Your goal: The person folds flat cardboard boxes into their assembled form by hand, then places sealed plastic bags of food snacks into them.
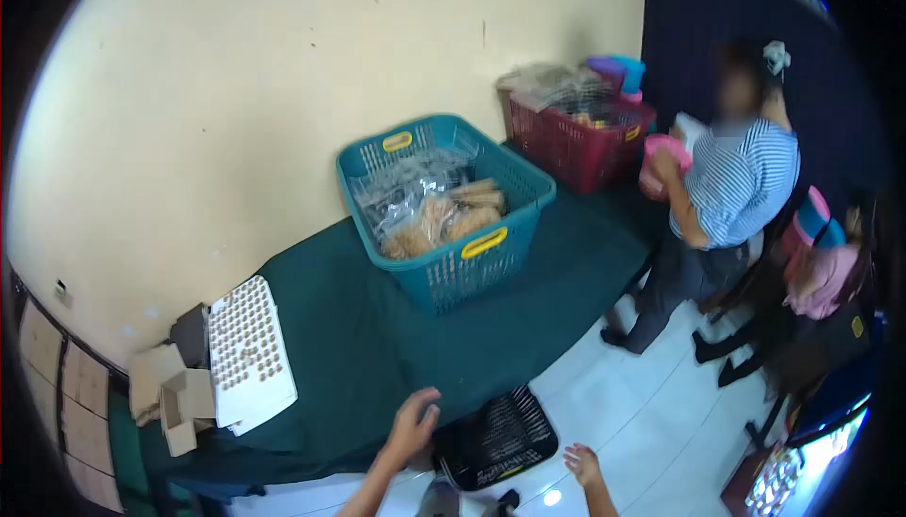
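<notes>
My left hand (412,423) is held out over the front edge of the green-covered table (359,328), fingers apart and holding nothing. To the right, my right hand (582,463) hangs above the tiled floor with its fingers loosely spread, also without anything in it. Between and below the two hands is a black slatted plastic basket (495,437); neither hand visibly grips it. A large teal laundry basket (439,281) stands on the table beyond my hands, with clear plastic bags (420,191) and bagged tan items (472,215) inside.
A white tray (250,347) with rows of small brown pieces lies at the left, beside open cardboard boxes (179,408). A maroon basket (576,144) stands at the back. On the right, a person (746,173) in stripes holds a pink container (658,177); another person (821,281) sits behind.
</notes>
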`<act>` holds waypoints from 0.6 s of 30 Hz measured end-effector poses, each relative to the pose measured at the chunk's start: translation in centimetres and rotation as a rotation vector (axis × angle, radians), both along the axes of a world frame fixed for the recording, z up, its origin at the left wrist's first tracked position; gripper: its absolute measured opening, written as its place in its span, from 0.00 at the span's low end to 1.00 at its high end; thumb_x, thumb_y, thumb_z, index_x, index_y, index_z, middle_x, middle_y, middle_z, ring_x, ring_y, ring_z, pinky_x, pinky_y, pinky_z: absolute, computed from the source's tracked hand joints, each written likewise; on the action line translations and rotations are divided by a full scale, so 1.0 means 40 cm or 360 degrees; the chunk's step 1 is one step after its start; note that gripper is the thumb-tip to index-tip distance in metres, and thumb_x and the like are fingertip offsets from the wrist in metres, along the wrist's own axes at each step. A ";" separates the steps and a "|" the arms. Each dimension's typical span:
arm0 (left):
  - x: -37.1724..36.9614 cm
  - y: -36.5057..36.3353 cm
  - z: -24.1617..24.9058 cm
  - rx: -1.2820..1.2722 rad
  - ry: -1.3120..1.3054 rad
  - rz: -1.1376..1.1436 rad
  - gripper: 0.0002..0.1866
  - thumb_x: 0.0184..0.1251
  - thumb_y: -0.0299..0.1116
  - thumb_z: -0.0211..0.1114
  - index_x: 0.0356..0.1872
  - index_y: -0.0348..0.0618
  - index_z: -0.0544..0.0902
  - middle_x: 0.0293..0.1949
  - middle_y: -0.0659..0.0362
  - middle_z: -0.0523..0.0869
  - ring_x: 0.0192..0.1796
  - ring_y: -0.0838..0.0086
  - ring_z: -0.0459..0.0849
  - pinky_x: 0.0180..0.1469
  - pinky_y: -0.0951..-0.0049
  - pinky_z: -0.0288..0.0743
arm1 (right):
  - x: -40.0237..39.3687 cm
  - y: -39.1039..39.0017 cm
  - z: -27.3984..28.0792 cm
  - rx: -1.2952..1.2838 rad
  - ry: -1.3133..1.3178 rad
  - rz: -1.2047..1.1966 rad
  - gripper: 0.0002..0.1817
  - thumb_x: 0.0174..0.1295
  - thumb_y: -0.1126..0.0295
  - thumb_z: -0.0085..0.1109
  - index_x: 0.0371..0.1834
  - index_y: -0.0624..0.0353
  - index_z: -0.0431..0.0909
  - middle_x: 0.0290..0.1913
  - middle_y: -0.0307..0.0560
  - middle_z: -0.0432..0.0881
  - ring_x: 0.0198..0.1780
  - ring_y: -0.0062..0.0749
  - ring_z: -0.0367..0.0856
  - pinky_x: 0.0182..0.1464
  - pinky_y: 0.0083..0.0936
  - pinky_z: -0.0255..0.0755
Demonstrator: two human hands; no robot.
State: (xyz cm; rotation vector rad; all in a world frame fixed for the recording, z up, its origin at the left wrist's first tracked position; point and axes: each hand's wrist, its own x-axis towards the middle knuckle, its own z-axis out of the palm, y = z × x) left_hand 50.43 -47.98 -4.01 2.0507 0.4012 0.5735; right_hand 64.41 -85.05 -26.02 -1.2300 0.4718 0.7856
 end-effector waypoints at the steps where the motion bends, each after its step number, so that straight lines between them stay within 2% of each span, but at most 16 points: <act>1: 0.039 0.046 0.086 0.0141 -0.0158 0.0058 0.14 0.59 0.26 0.58 0.47 0.38 0.75 0.49 0.49 0.77 0.55 0.59 0.74 0.58 0.66 0.65 | 0.033 0.008 0.052 0.0020 -0.0057 -0.0071 0.20 0.57 0.64 0.49 0.53 0.57 0.65 0.50 0.53 0.75 0.50 0.45 0.73 0.49 0.40 0.67; 2: 0.071 0.102 0.164 0.0385 -0.0303 0.0097 0.15 0.58 0.27 0.59 0.47 0.38 0.74 0.50 0.48 0.77 0.56 0.59 0.73 0.59 0.65 0.64 | 0.051 0.020 0.105 0.0037 -0.0143 -0.0071 0.20 0.58 0.64 0.47 0.53 0.58 0.64 0.50 0.53 0.74 0.49 0.44 0.73 0.49 0.38 0.67; 3: 0.101 0.154 0.226 0.0577 -0.0458 0.0143 0.16 0.58 0.27 0.59 0.48 0.37 0.73 0.50 0.48 0.76 0.56 0.58 0.73 0.59 0.64 0.64 | 0.050 0.050 0.204 0.0002 -0.0195 -0.0154 0.17 0.59 0.67 0.47 0.51 0.59 0.66 0.46 0.52 0.77 0.43 0.40 0.76 0.45 0.30 0.69; 4: 0.131 0.212 0.255 0.0537 -0.0518 0.0247 0.16 0.58 0.27 0.59 0.48 0.36 0.73 0.51 0.48 0.75 0.55 0.58 0.73 0.58 0.64 0.64 | 0.045 0.063 0.245 0.0026 -0.0271 -0.0202 0.16 0.59 0.67 0.47 0.50 0.60 0.67 0.45 0.52 0.77 0.42 0.39 0.76 0.44 0.30 0.69; 6: 0.209 0.331 0.289 -0.0087 -0.0606 0.0432 0.23 0.61 0.33 0.60 0.55 0.35 0.66 0.55 0.50 0.71 0.56 0.61 0.72 0.56 0.64 0.66 | 0.037 0.105 0.325 0.0053 -0.0363 -0.0257 0.16 0.59 0.67 0.47 0.50 0.60 0.67 0.45 0.52 0.77 0.42 0.38 0.77 0.44 0.29 0.69; 8: 0.287 0.468 0.305 -0.0583 -0.0475 0.0620 0.38 0.56 0.40 0.65 0.63 0.38 0.54 0.60 0.42 0.62 0.61 0.59 0.65 0.59 0.66 0.62 | -0.003 0.154 0.414 0.0165 -0.0585 -0.0291 0.14 0.60 0.68 0.47 0.48 0.61 0.68 0.44 0.52 0.77 0.41 0.37 0.77 0.43 0.28 0.69; 10: 0.360 0.566 0.309 -0.0577 -0.0334 0.0682 0.47 0.51 0.42 0.68 0.65 0.38 0.46 0.62 0.40 0.58 0.63 0.56 0.62 0.61 0.66 0.60 | -0.047 0.216 0.465 0.0207 -0.0572 -0.0290 0.14 0.60 0.68 0.47 0.47 0.60 0.68 0.43 0.51 0.76 0.41 0.37 0.76 0.43 0.29 0.69; 11: 0.398 0.595 0.296 -0.0675 -0.0363 0.0633 0.50 0.49 0.42 0.68 0.66 0.38 0.42 0.62 0.39 0.57 0.63 0.56 0.61 0.61 0.66 0.60 | -0.067 0.250 0.480 0.0253 -0.0575 -0.0284 0.13 0.59 0.69 0.48 0.46 0.59 0.69 0.42 0.50 0.76 0.41 0.36 0.76 0.43 0.29 0.70; 12: 0.428 0.610 0.291 -0.0898 -0.0305 0.0547 0.50 0.50 0.37 0.66 0.66 0.38 0.39 0.63 0.39 0.56 0.63 0.56 0.61 0.61 0.65 0.59 | -0.082 0.281 0.487 0.0238 -0.0539 -0.0231 0.13 0.59 0.70 0.49 0.46 0.60 0.69 0.42 0.51 0.77 0.39 0.36 0.76 0.41 0.29 0.71; 13: 0.493 0.651 0.224 -0.1068 -0.0353 0.0589 0.41 0.51 0.29 0.61 0.64 0.37 0.47 0.55 0.43 0.67 0.54 0.60 0.70 0.52 0.66 0.68 | -0.089 0.316 0.492 0.0254 -0.0534 -0.0255 0.13 0.59 0.70 0.49 0.46 0.60 0.69 0.42 0.51 0.77 0.39 0.36 0.76 0.41 0.29 0.71; 15: 0.522 0.642 0.233 -0.1506 -0.0591 0.0276 0.32 0.49 0.21 0.54 0.59 0.38 0.58 0.42 0.53 0.74 0.39 0.68 0.75 0.36 0.70 0.71 | -0.098 0.369 0.504 0.0170 -0.0517 -0.0102 0.11 0.62 0.71 0.43 0.46 0.62 0.69 0.41 0.51 0.78 0.38 0.34 0.78 0.39 0.25 0.72; 16: 0.523 0.631 0.246 -0.1509 -0.0585 0.0240 0.32 0.49 0.21 0.54 0.59 0.38 0.58 0.42 0.53 0.74 0.39 0.68 0.75 0.36 0.70 0.71 | -0.094 0.393 0.494 0.0141 -0.0526 -0.0098 0.11 0.62 0.71 0.44 0.46 0.61 0.69 0.41 0.51 0.79 0.38 0.33 0.78 0.39 0.24 0.72; 18: 0.508 0.607 0.257 -0.1556 -0.0898 0.0261 0.28 0.45 0.16 0.49 0.53 0.41 0.65 0.32 0.60 0.72 0.28 0.74 0.70 0.25 0.75 0.65 | -0.072 0.435 0.495 0.0173 -0.0562 -0.0112 0.11 0.62 0.71 0.45 0.45 0.61 0.69 0.41 0.51 0.79 0.38 0.33 0.78 0.39 0.24 0.72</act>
